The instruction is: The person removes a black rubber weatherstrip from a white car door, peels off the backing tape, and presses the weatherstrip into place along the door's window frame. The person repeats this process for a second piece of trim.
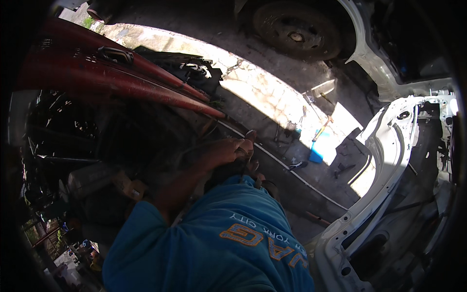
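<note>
My left hand (234,150) is in front of my chest, at the end of my bare left forearm. Its fingers are curled closed around something small and dark that I cannot make out. A thin dark length (244,168) hangs just below those fingers; whether it is held is unclear. Right beside the hand runs a long pale strip (296,176), slanting down to the right across the shaded floor. My right hand (255,168) seems to show only as a small patch of skin close under the left one, its fingers hidden in shadow.
A red vehicle panel with a handle (116,54) reaches in from the left. To the right stands a bare white car body frame (389,141). A wheel (296,34) is at the far side. A hammer (323,129), a blue piece (317,148) and scattered tools lie on the floor.
</note>
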The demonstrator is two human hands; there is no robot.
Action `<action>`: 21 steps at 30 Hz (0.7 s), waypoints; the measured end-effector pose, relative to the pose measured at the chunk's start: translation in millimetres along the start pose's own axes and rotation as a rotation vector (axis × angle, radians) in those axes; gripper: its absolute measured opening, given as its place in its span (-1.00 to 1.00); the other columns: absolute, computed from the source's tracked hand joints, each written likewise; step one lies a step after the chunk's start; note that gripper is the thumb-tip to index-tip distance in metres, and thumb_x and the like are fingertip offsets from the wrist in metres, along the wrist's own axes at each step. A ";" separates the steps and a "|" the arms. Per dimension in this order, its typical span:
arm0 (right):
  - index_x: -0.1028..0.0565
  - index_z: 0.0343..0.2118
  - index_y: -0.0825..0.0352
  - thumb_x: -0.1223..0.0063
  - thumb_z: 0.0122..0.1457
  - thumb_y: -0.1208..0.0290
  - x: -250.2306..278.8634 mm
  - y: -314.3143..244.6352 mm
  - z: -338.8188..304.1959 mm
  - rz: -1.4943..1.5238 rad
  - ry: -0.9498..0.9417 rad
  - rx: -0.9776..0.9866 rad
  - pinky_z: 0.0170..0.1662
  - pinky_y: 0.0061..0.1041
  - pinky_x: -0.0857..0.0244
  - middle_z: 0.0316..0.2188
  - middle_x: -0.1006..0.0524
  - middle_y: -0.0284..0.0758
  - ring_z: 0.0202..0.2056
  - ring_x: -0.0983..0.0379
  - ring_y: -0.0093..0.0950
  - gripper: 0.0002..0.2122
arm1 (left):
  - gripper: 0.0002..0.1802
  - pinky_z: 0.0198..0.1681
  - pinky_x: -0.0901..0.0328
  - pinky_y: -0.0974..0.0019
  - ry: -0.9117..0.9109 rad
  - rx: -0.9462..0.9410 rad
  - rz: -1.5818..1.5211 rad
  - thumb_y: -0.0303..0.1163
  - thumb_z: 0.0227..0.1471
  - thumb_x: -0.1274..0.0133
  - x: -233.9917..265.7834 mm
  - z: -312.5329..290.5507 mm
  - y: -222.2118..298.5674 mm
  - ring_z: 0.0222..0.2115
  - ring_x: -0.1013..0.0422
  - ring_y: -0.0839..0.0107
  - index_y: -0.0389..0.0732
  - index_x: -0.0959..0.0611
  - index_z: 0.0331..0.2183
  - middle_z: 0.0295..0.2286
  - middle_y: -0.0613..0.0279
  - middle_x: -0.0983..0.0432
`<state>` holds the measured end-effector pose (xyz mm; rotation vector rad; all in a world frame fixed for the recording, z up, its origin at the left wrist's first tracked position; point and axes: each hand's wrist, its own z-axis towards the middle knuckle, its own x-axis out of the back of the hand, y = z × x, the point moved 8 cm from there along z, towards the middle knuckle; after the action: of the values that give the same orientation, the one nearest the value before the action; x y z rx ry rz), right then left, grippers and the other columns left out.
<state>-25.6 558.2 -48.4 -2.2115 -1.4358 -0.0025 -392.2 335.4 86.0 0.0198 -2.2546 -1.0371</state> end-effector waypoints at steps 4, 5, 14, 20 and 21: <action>-0.61 0.00 0.38 -0.07 0.31 0.15 -0.4 17.4 -1.6 0.026 0.020 -0.023 0.04 -0.32 -0.42 -0.06 -0.65 -0.17 -0.03 -0.57 -0.31 -0.61 | -0.35 0.16 -0.29 -0.01 -0.092 -0.091 0.072 -0.07 0.16 -0.16 -20.7 32.1 19.1 0.10 -0.42 -0.09 -0.34 -0.53 0.13 0.04 -0.18 -0.52; -0.61 0.00 0.38 -0.07 0.31 0.15 -0.2 18.3 -1.2 0.036 0.028 -0.025 0.04 -0.32 -0.42 -0.06 -0.65 -0.17 -0.03 -0.57 -0.31 -0.61 | -0.37 0.13 -0.31 -0.03 -0.117 -0.145 0.123 -0.06 0.15 -0.17 -24.2 47.5 27.7 0.07 -0.45 -0.09 -0.34 -0.57 0.09 0.00 -0.14 -0.55; -0.60 0.01 0.40 -0.05 0.32 0.14 -4.4 -9.2 18.1 0.023 0.055 -0.079 0.01 -0.32 -0.43 -0.07 -0.65 -0.16 -0.06 -0.58 -0.30 -0.59 | -0.31 0.07 -0.38 -0.02 -0.393 -0.113 0.230 -0.05 0.02 -0.26 -97.7 212.4 -60.1 -0.03 -0.53 -0.13 -0.42 -0.60 0.01 -0.13 -0.28 -0.60; -0.59 0.02 0.40 -0.05 0.33 0.13 -15.1 -66.7 49.1 -0.055 0.062 -0.091 -0.01 -0.31 -0.44 -0.07 -0.65 -0.16 -0.07 -0.59 -0.30 -0.59 | -0.32 -0.02 -0.41 0.02 -0.410 0.107 0.190 0.03 -0.02 -0.27 -38.8 247.0 -134.4 -0.11 -0.56 -0.09 -0.46 -0.67 -0.14 -0.17 -0.32 -0.61; -0.59 0.02 0.40 -0.04 0.33 0.13 -22.4 -75.9 54.5 -0.055 0.059 -0.094 -0.01 -0.31 -0.44 -0.07 -0.65 -0.16 -0.08 -0.59 -0.30 -0.58 | -0.31 0.04 -0.39 0.07 -0.445 0.169 0.184 0.02 -0.01 -0.28 -3.2 239.2 -117.4 -0.05 -0.53 -0.04 -0.46 -0.66 -0.09 -0.11 -0.31 -0.59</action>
<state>-114.9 585.4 -71.3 -2.2262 -1.4910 -0.1560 -552.9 416.9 -110.3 -0.3739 -2.6766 -0.8079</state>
